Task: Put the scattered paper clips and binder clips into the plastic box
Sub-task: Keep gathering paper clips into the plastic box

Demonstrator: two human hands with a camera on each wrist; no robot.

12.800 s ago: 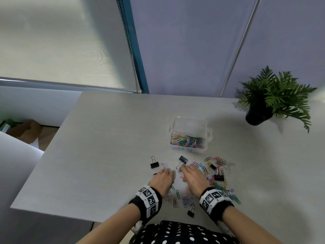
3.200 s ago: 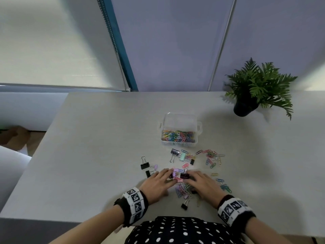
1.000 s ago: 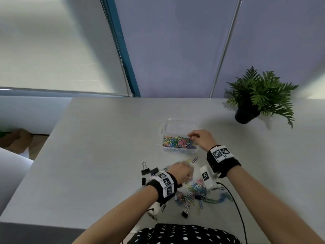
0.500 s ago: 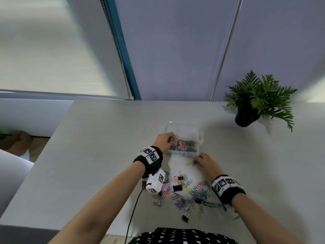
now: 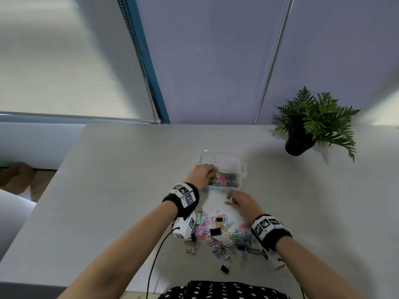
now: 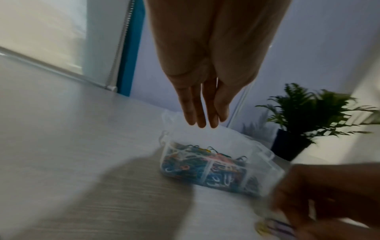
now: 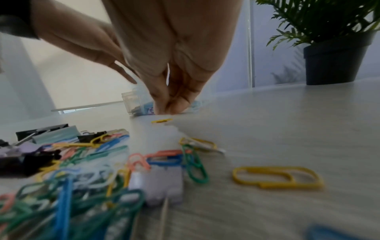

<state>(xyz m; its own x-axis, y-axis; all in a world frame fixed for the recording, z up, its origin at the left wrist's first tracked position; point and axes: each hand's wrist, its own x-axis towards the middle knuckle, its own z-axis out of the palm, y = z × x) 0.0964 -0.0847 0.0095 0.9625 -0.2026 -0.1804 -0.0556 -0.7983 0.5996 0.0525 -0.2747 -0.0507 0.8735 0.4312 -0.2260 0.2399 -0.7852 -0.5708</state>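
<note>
left hand hangs loose, fingers straight, above the plastic box. right hand beside it pinches at a stray paper clip; flat wire could slip. clip pile sits behind both wrists.

The plastic box is clear and glossy – thin see-through walls. The paper clips look coated in smooth coloured plastic; the binder clips have matt bodies and bright wire handles (metal, by the shine). The surface is pale, matt, faintly grained. The wristbands look like black cloth
</note>
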